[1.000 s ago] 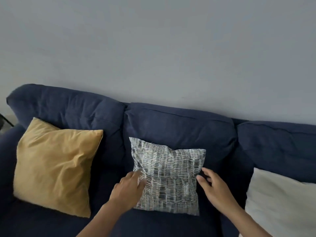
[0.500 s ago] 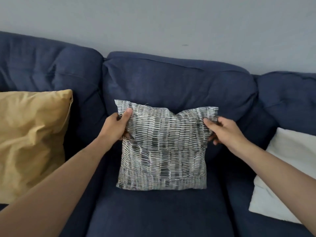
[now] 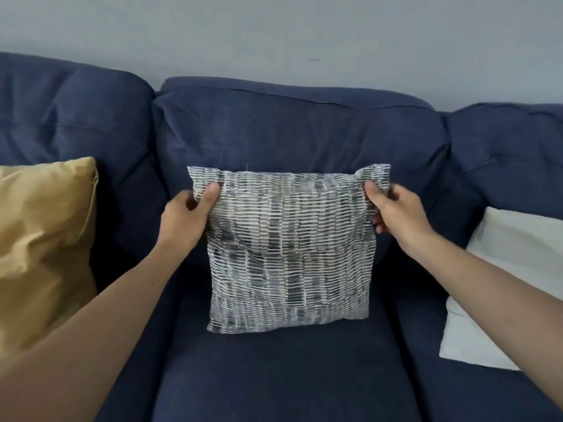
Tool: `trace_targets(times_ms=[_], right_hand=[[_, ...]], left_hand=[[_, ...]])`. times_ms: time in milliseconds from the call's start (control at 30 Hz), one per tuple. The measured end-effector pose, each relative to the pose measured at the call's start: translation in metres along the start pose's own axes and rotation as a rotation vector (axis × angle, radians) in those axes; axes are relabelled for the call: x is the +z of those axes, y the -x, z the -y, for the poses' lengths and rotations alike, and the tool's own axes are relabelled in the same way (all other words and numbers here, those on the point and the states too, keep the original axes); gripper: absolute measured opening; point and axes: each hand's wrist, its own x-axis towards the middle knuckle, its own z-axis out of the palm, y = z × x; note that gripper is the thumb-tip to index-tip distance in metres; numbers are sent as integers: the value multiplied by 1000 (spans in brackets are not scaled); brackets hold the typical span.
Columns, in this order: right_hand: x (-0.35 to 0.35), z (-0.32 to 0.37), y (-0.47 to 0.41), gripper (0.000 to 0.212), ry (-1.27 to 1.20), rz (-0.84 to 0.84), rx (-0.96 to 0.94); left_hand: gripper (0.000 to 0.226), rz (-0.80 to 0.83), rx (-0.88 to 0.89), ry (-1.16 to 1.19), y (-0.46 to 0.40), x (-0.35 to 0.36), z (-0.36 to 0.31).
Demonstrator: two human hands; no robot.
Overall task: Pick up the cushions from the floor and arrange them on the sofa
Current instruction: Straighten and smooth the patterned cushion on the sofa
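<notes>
A grey-and-white patterned cushion [image 3: 289, 251] stands upright on the middle seat of the dark blue sofa [image 3: 289, 376], leaning against the middle back pad. My left hand [image 3: 187, 217] pinches its upper left corner. My right hand [image 3: 396, 213] grips its upper right corner. A mustard yellow cushion [image 3: 39, 248] leans on the left seat. A white cushion [image 3: 511, 284] lies on the right seat, partly cut off by the frame edge.
A plain grey wall [image 3: 274, 35] rises behind the sofa back. Bare seat fabric shows in front of the patterned cushion and between the cushions. The floor is out of view.
Both hands rose from the patterned cushion's sides to its top corners and took hold. The cushion's top edge now looks pulled straight and flat. My view moved closer and lower.
</notes>
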Motion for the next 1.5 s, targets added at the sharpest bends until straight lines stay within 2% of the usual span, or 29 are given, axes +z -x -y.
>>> trace_targets(times_ms=[67,167,267,400,600,700,767,867,900,967,1033,1100,1167,1233,1367,1500], right_hand=[[-6,-18,18,63,66,54,25],[-8,-47,44,81,145,239,33],[6,-61,54,73,63,371,72],[14,-66,59,55,-25,316,70],[8,-76,69,55,-85,263,69],[14,-79,67,53,-92,232,97],[18,-77,65,54,-62,225,96],[18,-72,72,59,-46,189,72],[18,-71,78,64,-47,108,33],[20,-67,92,72,44,-155,-159],[34,-51,104,69,322,-280,-518],[62,-35,107,69,653,-211,-880],[93,-25,103,69,808,-156,-1024],[111,-28,91,70,859,-169,-993],[108,-60,58,75,978,-226,-869],[90,-72,37,77,957,-295,-722]], left_hand=[[83,78,-54,24,16,-5,23],[104,310,-80,-42,38,-2,51],[103,436,-78,-81,50,11,54],[85,373,-72,-28,54,12,44],[57,315,-28,-53,62,10,43],[59,312,-31,-74,63,18,48],[53,306,-66,-76,62,20,47],[69,277,-135,-53,67,19,42],[74,202,-113,-74,71,18,40],[71,-89,60,-149,83,19,35],[59,-312,361,-251,96,31,14],[57,-304,691,-378,100,59,-11],[57,-207,916,-533,98,91,-28],[60,-147,923,-661,88,107,-31],[74,-146,725,-796,51,101,1],[75,-171,649,-806,29,84,21]])
